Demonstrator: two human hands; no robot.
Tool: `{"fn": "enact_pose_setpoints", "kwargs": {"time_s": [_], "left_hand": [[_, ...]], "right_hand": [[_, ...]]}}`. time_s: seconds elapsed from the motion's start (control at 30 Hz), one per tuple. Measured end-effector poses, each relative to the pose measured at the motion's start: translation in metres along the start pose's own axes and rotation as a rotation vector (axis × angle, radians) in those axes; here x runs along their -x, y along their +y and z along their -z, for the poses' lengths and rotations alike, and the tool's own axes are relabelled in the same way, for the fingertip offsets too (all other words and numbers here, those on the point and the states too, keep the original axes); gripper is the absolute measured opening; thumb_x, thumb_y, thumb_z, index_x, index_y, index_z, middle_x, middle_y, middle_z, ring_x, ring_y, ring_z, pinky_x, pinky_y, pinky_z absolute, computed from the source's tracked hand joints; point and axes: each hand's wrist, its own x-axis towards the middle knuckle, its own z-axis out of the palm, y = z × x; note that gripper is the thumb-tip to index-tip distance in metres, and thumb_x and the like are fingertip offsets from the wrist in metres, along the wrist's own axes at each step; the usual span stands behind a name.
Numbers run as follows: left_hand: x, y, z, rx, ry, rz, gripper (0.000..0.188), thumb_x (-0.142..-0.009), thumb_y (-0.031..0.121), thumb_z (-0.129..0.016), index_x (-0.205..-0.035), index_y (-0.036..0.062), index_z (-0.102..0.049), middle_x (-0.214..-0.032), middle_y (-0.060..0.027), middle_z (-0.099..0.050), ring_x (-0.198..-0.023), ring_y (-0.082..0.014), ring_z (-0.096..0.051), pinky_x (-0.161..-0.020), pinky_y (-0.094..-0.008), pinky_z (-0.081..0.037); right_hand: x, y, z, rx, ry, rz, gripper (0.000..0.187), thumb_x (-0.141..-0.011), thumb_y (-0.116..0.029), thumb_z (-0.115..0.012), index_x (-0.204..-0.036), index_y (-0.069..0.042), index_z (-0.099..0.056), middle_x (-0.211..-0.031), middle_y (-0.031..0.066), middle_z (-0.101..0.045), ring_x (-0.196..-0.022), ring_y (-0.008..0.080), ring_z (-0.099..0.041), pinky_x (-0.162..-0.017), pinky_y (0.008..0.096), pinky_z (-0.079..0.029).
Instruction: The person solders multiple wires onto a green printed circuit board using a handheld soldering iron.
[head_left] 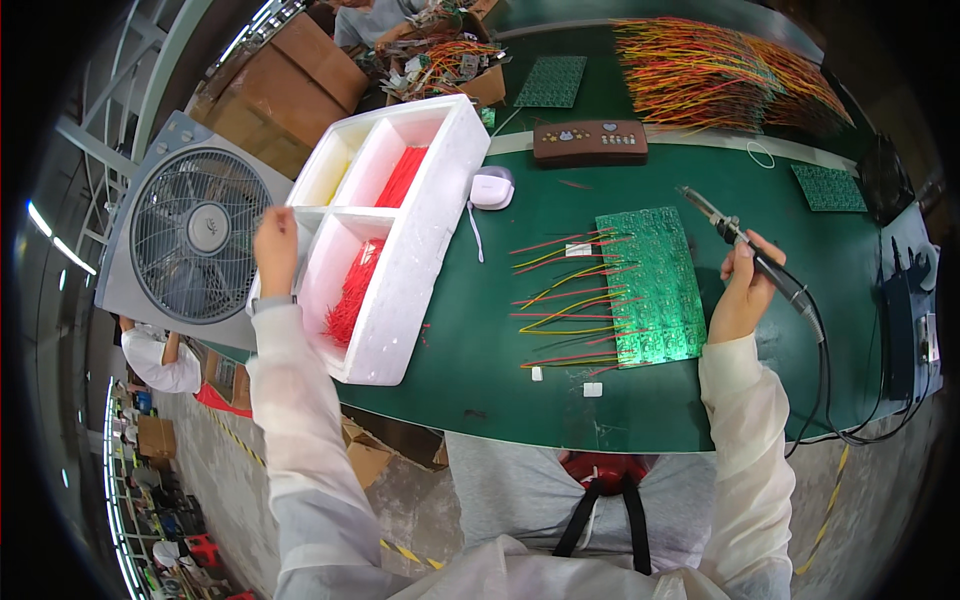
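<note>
My right hand (745, 287) grips a soldering iron (765, 262), its metal tip pointing up and left, raised beyond the right edge of a green circuit board panel (655, 290). Red, yellow and dark wires (565, 300) stick out leftward from the panel in a row. At the left, my left hand (276, 252) is closed, fingertips together, over the left side of a white foam box (418, 285); anything in the fingers is too small to make out. Short red wires (352, 300) fill one compartment, more red wires (403, 177) another, and yellow wires (338, 175) a third.
A box fan (205, 230) stands left of the foam box. Behind the panel lie a brown case (590, 143), a white earbud case (491, 188) and a large wired bundle (730, 75). A blue soldering station (905, 320) with a trailing cable sits at the right edge.
</note>
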Motion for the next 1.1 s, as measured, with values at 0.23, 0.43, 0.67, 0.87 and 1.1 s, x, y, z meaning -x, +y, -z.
{"fn": "enact_pose_setpoints", "kwargs": {"time_s": [0.23, 0.43, 0.67, 0.87, 1.1], "left_hand": [[0.009, -0.035, -0.042, 0.427, -0.617, 0.286, 0.028, -0.069, 0.012, -0.061, -0.091, -0.0049, -0.06, -0.083, -0.0137, -0.062, -0.072, -0.0183, -0.057, -0.066, -0.0284, -0.044], [0.009, -0.053, -0.041, 0.269, -0.448, 0.24, 0.025, -0.063, 0.009, -0.064, -0.084, -0.0048, -0.061, -0.074, -0.0128, -0.062, -0.064, -0.0169, -0.057, -0.059, -0.027, -0.044], [0.008, -0.057, -0.043, 0.14, -0.458, 0.24, 0.016, -0.063, 0.008, -0.062, -0.074, -0.0046, -0.063, -0.066, -0.0126, -0.062, -0.059, -0.017, -0.058, -0.057, -0.0266, -0.044], [0.006, -0.067, -0.051, 0.248, -0.401, 0.25, 0.016, -0.069, 0.009, -0.06, -0.078, -0.0034, -0.062, -0.071, -0.0139, -0.062, -0.064, -0.018, -0.058, -0.06, -0.0273, -0.045], [0.001, -0.067, -0.049, 0.357, -0.138, 0.252, 0.018, -0.082, 0.009, -0.045, -0.094, -0.0033, -0.05, -0.071, -0.009, -0.058, -0.064, -0.0187, -0.055, -0.063, -0.0291, -0.044]], "right_hand": [[0.011, -0.006, 0.003, 0.016, -0.064, -0.077, 0.019, -0.084, -0.012, -0.048, -0.1, -0.002, -0.043, -0.069, 0.0011, -0.042, -0.06, 0.006, -0.038, -0.054, 0.019, -0.033], [0.015, -0.014, -0.001, -0.01, -0.097, -0.099, 0.02, -0.084, -0.011, -0.048, -0.1, -0.002, -0.042, -0.069, 0.0015, -0.042, -0.06, 0.0065, -0.038, -0.055, 0.0194, -0.033], [0.024, -0.017, 0.002, -0.041, -0.133, -0.097, 0.021, -0.083, -0.01, -0.048, -0.1, -0.001, -0.04, -0.071, 0.0022, -0.042, -0.061, 0.0068, -0.039, -0.056, 0.0192, -0.034], [0.026, -0.015, 0.004, -0.087, -0.139, -0.095, 0.021, -0.082, -0.01, -0.048, -0.1, 0.0, -0.04, -0.077, 0.0038, -0.042, -0.062, 0.0071, -0.039, -0.056, 0.0192, -0.034], [0.025, -0.016, 0.005, -0.089, -0.135, -0.097, 0.021, -0.083, -0.009, -0.047, -0.1, 0.0, -0.04, -0.074, 0.0029, -0.042, -0.061, 0.007, -0.039, -0.056, 0.0189, -0.033]]}}
